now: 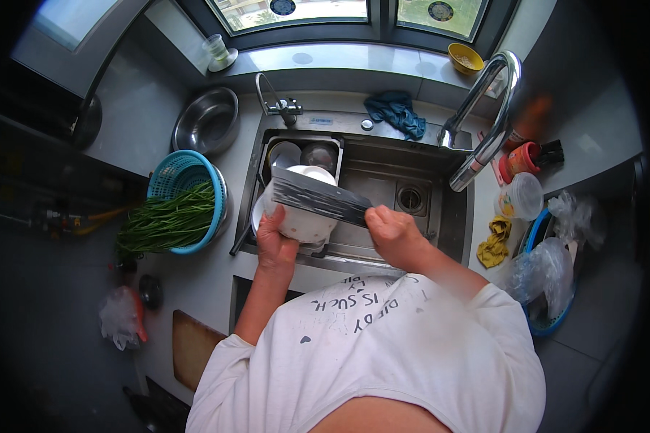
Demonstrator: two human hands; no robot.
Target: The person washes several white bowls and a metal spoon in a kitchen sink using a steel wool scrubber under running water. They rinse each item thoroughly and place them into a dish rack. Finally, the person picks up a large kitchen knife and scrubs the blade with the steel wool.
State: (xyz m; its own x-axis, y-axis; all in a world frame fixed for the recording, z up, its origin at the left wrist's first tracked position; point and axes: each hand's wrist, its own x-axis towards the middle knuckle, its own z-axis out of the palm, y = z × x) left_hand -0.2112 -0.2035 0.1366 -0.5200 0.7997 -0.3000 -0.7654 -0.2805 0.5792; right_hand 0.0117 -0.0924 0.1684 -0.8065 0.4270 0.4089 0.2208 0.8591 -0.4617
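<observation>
A broad, dark, flat blade with pale streaks, apparently a cleaver [319,197], lies slantwise across a white bowl [306,223]. My right hand [395,235] is closed around its right end; the handle is hidden in the fist. With my left hand [276,241] I grip the bowl's left side, the thumb up near the blade's lower edge. Both are above the left part of a steel sink [368,260], over a drain basket [340,149] with dishes in it. Whether the blade touches the bowl I cannot tell.
A blue colander [187,251] of long green stalks and a steel basin [206,122] stand left. A large faucet [506,108] arches over the sink's right side; a small tap [287,108] and blue cloth [395,113] are behind. At right are a yellow cloth [494,242] and plastic tub [519,196].
</observation>
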